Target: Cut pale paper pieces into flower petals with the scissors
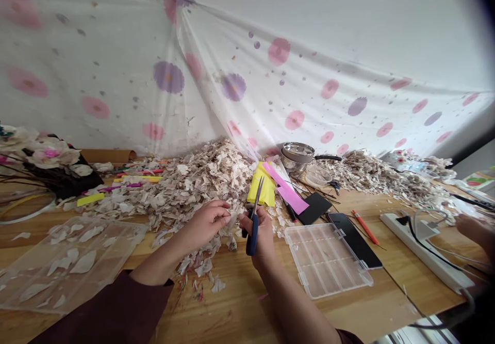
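My right hand (263, 234) is closed around a pair of scissors (253, 235) with dark blue handles. Their blades point away from me, over a yellow sheet (267, 183). Just to the left, my left hand (211, 221) has its fingertips pinched together on a thin, pale papery petal (232, 218). The tips of both hands nearly meet around this piece. Behind them rises a large heap of dry, whitish petal-like flakes (201, 174). Loose flakes lie on the wooden table (216, 315) beneath my hands.
A clear divided tray (328, 261) lies right, beside a black phone (356, 241) and orange pen (365, 227). Pink strips (288, 192), metal bowls (297, 153) and a power strip (425, 251) stand beyond. Left is another tray (116, 233) with petals. Another person's hand (474, 230) shows far right.
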Demonstrator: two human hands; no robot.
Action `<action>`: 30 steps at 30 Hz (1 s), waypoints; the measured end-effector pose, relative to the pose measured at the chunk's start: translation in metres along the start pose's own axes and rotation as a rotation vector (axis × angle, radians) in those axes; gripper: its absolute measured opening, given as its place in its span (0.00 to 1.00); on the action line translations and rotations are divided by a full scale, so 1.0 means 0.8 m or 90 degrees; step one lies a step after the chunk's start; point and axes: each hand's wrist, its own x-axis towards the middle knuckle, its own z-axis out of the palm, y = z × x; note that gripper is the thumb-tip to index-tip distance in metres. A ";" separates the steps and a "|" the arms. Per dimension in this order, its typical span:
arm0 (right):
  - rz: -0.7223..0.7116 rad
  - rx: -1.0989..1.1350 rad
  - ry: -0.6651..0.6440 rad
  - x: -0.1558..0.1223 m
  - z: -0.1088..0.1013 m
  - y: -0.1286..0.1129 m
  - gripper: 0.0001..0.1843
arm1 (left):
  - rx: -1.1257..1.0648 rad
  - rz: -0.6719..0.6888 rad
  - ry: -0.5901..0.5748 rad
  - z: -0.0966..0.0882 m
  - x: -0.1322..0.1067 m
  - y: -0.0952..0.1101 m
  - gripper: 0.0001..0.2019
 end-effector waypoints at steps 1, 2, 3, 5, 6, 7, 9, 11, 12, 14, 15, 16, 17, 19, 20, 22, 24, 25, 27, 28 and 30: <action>0.006 0.001 -0.005 0.000 0.000 0.000 0.16 | 0.004 0.006 -0.005 0.000 -0.001 0.002 0.13; 0.011 0.001 -0.009 0.000 0.000 0.001 0.16 | 0.009 0.012 -0.011 0.000 -0.001 0.004 0.13; 0.015 0.000 -0.011 -0.001 0.000 0.001 0.16 | 0.013 0.017 -0.015 -0.001 -0.002 0.006 0.13; 0.019 -0.001 -0.013 -0.001 0.001 0.002 0.16 | 0.020 0.023 -0.024 -0.001 -0.003 0.010 0.13; 0.018 -0.001 -0.014 -0.001 0.001 0.002 0.17 | 0.021 0.023 -0.027 -0.001 -0.003 0.011 0.13; 0.017 -0.002 -0.015 -0.002 0.001 0.001 0.17 | 0.023 0.020 -0.028 -0.001 -0.003 0.011 0.14; 0.013 -0.003 -0.017 -0.002 0.002 0.001 0.16 | 0.029 0.009 -0.025 0.000 -0.003 0.011 0.13; 0.008 -0.004 -0.015 -0.002 0.002 0.000 0.16 | 0.037 -0.003 -0.015 0.003 -0.002 0.010 0.13; 0.005 -0.005 -0.012 -0.002 0.002 -0.001 0.17 | 0.041 -0.008 -0.009 0.004 -0.002 0.009 0.12; 0.002 -0.007 -0.005 -0.002 0.003 -0.001 0.17 | 0.051 -0.013 0.004 0.005 -0.001 0.008 0.11; 0.001 -0.008 -0.001 -0.002 0.003 -0.002 0.18 | 0.058 -0.014 0.013 0.005 -0.001 0.007 0.10; 0.000 -0.009 0.003 -0.002 0.003 -0.002 0.18 | 0.068 -0.016 0.026 0.005 -0.002 0.007 0.10; -0.002 -0.010 0.009 -0.002 0.003 -0.003 0.18 | 0.083 -0.019 0.044 0.005 -0.002 0.007 0.09; -0.007 -0.011 0.021 -0.002 0.004 -0.004 0.19 | 0.119 -0.018 0.089 0.005 -0.003 0.010 0.08; -0.010 -0.012 0.028 -0.001 0.004 -0.004 0.19 | 0.135 -0.011 0.113 0.005 -0.004 0.012 0.08; -0.013 -0.014 0.037 -0.001 0.004 -0.005 0.19 | 0.155 0.010 0.145 0.006 -0.007 0.018 0.07; -0.015 -0.016 0.044 -0.001 0.003 -0.004 0.19 | 0.155 0.026 0.150 0.009 -0.009 0.023 0.06; -0.016 -0.017 0.045 -0.001 0.003 -0.003 0.19 | 0.152 0.026 0.147 0.011 -0.010 0.025 0.05; -0.018 -0.018 0.046 -0.002 0.003 -0.002 0.19 | 0.136 0.016 0.135 0.013 -0.010 0.027 0.04; -0.019 -0.018 0.045 -0.003 0.003 -0.002 0.20 | 0.120 0.008 0.128 0.014 -0.009 0.027 0.04; -0.020 -0.019 0.043 -0.003 0.003 -0.001 0.20 | 0.061 -0.009 0.108 0.015 -0.008 0.024 0.04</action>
